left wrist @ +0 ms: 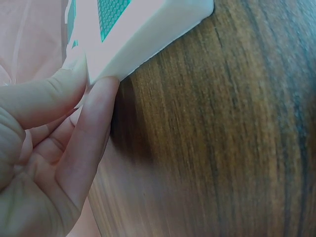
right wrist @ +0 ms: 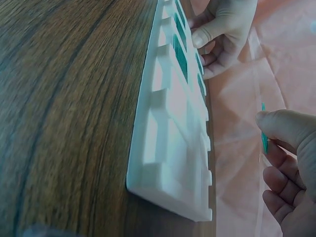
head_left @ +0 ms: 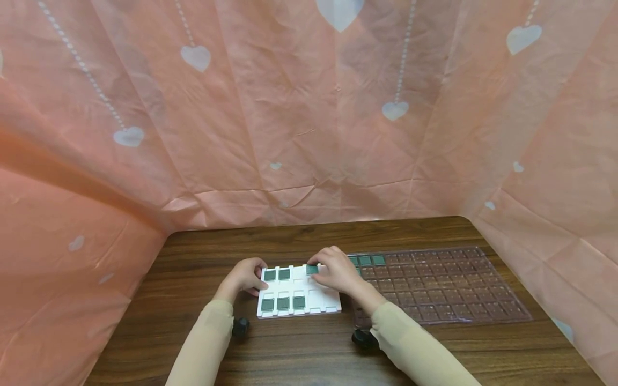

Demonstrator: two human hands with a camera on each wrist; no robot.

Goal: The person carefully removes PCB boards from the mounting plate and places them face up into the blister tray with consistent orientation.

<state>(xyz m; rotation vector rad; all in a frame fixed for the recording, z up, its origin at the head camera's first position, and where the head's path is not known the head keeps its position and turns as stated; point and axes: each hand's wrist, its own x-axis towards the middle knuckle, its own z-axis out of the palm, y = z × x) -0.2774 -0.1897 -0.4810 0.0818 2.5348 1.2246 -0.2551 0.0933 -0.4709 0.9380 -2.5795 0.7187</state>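
Note:
A white slotted tray lies on the wooden table, with green square chips in its left part: two in the far row and three in the near row. My left hand grips the tray's left edge; in the left wrist view its thumb and fingers hold the corner. Over the far row, my right hand pinches another green chip between thumb and fingers. The right wrist view shows this chip edge-on, raised above the tray, whose nearer slots hold nothing.
To the right lies a clear plastic tray divided into many square pockets, with several green chips at its far left corner. Black knobs sit by both forearms. A pink curtain with white hearts surrounds the table.

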